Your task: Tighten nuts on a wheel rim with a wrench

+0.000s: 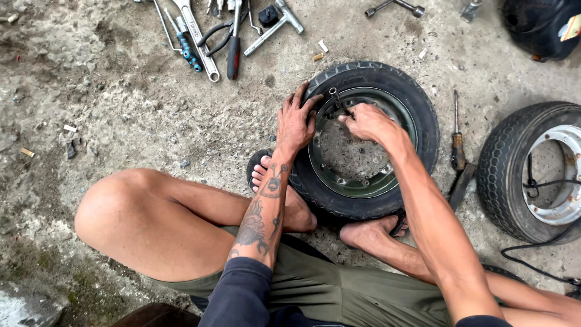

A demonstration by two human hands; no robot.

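While we sit low on the concrete floor (pixel 121 109), the small tyre (pixel 417 103) on its green rim (pixel 354 181) lies flat between our feet, and everything else is best placed from it. Our left hand (pixel 295 124) spreads wide over the tyre's left sidewall, fingers splayed and pressing down, which seems meant to keep the wheel from turning or sliding. Our right hand (pixel 366 123) is closed narrowly around the handle end of a metal socket wrench (pixel 337 100) that stands tilted inside the rim's upper left, its tip down among the rim's bolts. Both bare feet, in sandals, rest against the tyre's near edge, so the wheel looks braced from that side too.

Beyond the tyre to its upper left, a scatter of spanners, pliers and screwdrivers (pixel 212 36) lies on the floor within arm's reach. A T-shaped wrench (pixel 396 6) lies above the tyre. Just right of the tyre, a screwdriver with a brown handle (pixel 457 145) lies lengthwise. Further right sits a second tyre on a silver rim (pixel 544 175), with a black cable running across it. Far above and to the right stands a black container (pixel 541 24) bearing a small yellow and red label at its edge; we cannot make out more of it. A few cigarette ends dot the floor near the tools.
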